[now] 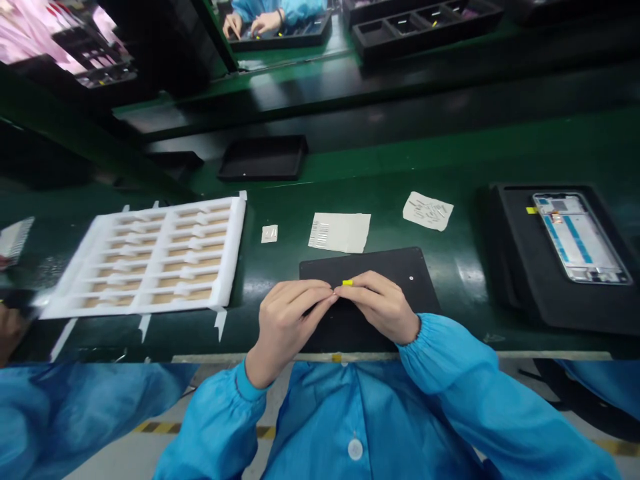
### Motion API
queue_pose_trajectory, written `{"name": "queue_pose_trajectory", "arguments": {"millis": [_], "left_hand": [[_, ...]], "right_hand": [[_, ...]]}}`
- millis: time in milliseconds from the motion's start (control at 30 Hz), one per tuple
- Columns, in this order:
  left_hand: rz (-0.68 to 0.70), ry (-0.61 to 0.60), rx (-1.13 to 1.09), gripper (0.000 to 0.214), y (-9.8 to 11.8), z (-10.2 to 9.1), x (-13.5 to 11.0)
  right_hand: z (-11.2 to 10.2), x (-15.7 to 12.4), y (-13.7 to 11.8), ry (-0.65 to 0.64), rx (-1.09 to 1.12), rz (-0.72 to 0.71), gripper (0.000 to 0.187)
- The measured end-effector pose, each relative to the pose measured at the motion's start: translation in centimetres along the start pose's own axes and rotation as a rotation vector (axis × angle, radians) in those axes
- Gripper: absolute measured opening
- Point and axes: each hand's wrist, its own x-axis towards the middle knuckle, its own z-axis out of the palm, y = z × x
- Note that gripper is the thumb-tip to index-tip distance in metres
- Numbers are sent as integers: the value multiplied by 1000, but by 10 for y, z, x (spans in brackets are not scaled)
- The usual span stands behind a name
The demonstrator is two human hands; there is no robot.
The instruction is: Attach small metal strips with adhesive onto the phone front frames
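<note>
A white rack (pixel 231 250) sits to the worker's left on a green bench (pixel 325 193), with a small patch (pixel 269 233), a striped card (pixel 347 233) and a paper of strips (pixel 427 212) spread beyond the hands. At right, a phone frame (pixel 583 237) lies on a black tray (pixel 575 310); another person's hand (pixel 10 328) shows at the far left edge. Over a dark mat (pixel 417 263), the left hand (pixel 287 309) and right hand (pixel 383 307) meet in a narrow pinch, fingers blocking the view; what they grip, if anything, cannot be told. A yellow tab (pixel 347 283) sits against the right hand's fingers, just beside the meeting fingertips.
</note>
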Motion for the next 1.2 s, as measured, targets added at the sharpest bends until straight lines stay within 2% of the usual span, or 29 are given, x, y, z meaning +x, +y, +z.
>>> {"name": "queue_pose_trajectory", "arguments": {"millis": [100, 267, 433, 500, 600, 700, 733, 767, 833, 867, 933, 1033, 1200], "left_hand": [[62, 13, 28, 11, -4, -1, -6], [244, 21, 66, 26, -12, -1, -16], [266, 45, 73, 24, -15, 3, -17], [303, 71, 114, 22, -16, 4, -15], [306, 39, 162, 16, -21, 5, -5], [152, -154, 3, 17, -36, 7, 13], [69, -228, -98, 17, -43, 8, 20], [-19, -296, -204, 17, -51, 10, 27], [-177, -393, -381, 15, -65, 14, 40], [-235, -422, -439, 14, -71, 16, 45], [-297, -472, -501, 13, -81, 21, 51], [-328, -505, -499, 12, -89, 24, 54], [-371, -558, -489, 11, -92, 22, 57]], "right_hand": [[-4, -1, -1, -37, -96, -68, 28], [-10, 1, -4, -110, -201, -157, 30], [-12, -3, -10, -167, -232, -124, 37], [-18, -1, -16, -200, -203, -64, 38], [-28, 22, -19, -211, -81, 155, 34], [-21, 67, 2, -27, -33, 341, 18], [-13, 84, 14, -16, -71, 371, 12], [-2, 100, 29, -70, -120, 392, 9], [22, 126, 57, -335, -271, 406, 11], [33, 135, 69, -444, -349, 410, 13], [51, 145, 86, -581, -443, 398, 15], [63, 145, 89, -663, -500, 361, 17], [64, 143, 70, -787, -606, 259, 17]]}}
